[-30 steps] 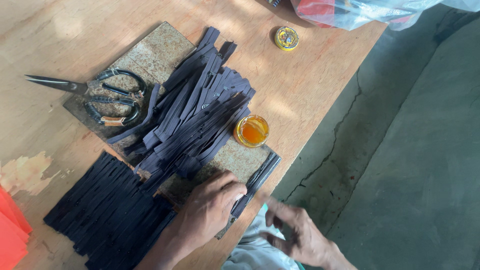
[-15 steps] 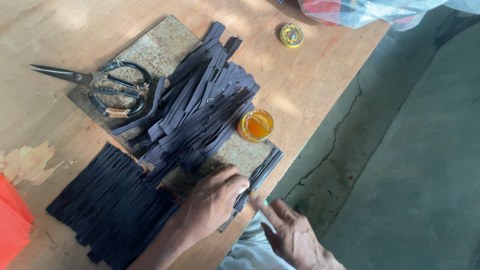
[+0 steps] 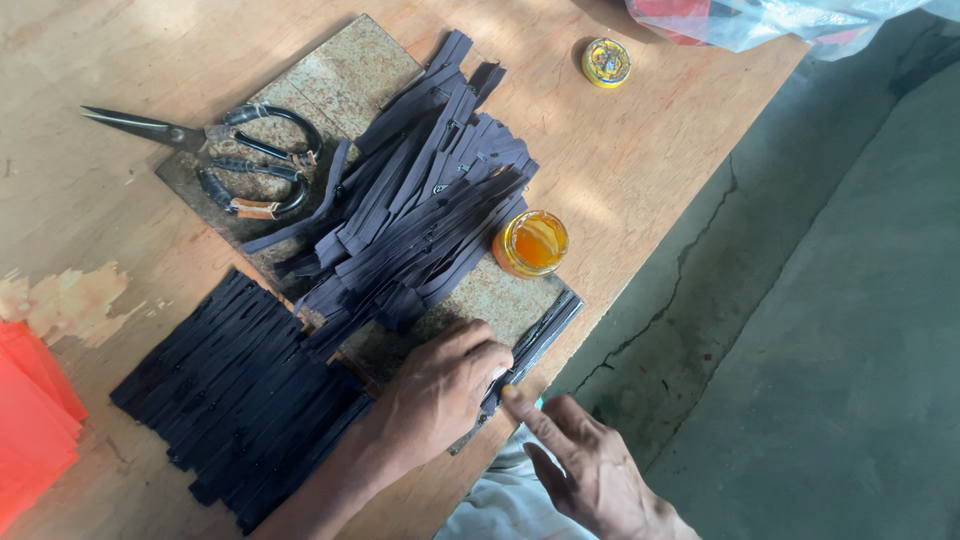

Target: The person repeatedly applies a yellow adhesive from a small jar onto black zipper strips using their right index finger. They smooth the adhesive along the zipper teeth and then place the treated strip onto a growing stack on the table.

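At the counter's (image 3: 640, 150) near edge, the left hand (image 3: 440, 395) presses flat on dark strips (image 3: 535, 340) to keep them from sliding; the right hand (image 3: 585, 465), holding nothing, points one finger there.

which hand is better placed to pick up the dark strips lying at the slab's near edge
Probably the left hand: it already rests on those dark strips on the slab. The right hand is off the table edge, only a fingertip reaching in.
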`<state>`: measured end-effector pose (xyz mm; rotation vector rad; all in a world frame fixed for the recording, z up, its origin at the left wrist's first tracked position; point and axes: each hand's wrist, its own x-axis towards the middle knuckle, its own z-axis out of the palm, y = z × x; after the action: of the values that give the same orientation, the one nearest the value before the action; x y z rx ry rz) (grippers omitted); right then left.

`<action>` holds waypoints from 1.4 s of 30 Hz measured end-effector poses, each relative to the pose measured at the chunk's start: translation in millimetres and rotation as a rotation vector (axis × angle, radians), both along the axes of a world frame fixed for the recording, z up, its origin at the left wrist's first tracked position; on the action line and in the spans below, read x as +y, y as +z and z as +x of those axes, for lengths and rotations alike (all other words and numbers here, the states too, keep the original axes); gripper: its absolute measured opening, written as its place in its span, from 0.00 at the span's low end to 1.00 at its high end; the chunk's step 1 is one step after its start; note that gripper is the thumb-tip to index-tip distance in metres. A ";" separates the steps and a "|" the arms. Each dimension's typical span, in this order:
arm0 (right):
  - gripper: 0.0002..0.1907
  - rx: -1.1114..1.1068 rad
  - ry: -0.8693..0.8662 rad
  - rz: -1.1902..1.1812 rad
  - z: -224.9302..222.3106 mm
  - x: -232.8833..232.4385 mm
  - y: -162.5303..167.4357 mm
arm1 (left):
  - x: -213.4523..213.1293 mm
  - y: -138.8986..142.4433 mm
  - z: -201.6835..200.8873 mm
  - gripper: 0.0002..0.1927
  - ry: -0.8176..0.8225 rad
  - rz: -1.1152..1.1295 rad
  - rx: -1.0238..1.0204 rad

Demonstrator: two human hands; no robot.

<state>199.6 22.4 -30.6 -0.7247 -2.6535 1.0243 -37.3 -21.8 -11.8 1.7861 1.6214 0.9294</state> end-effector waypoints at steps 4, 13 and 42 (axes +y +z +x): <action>0.43 0.018 0.128 0.016 -3.8 4.4 0.6 | 1.4 -0.4 0.8 0.06 0.010 -0.057 -0.016; 0.44 -0.093 -0.002 0.063 2.2 34.3 -1.0 | 0.9 6.8 -1.3 0.06 0.010 0.011 0.005; 0.26 0.116 -0.550 0.161 -21.7 89.7 71.7 | 1.3 13.0 0.1 0.04 0.010 -0.001 -0.014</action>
<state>177.9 112.1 41.1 -1.2193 -2.2064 0.6682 -37.3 -20.5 1.2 1.7688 1.6236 0.9429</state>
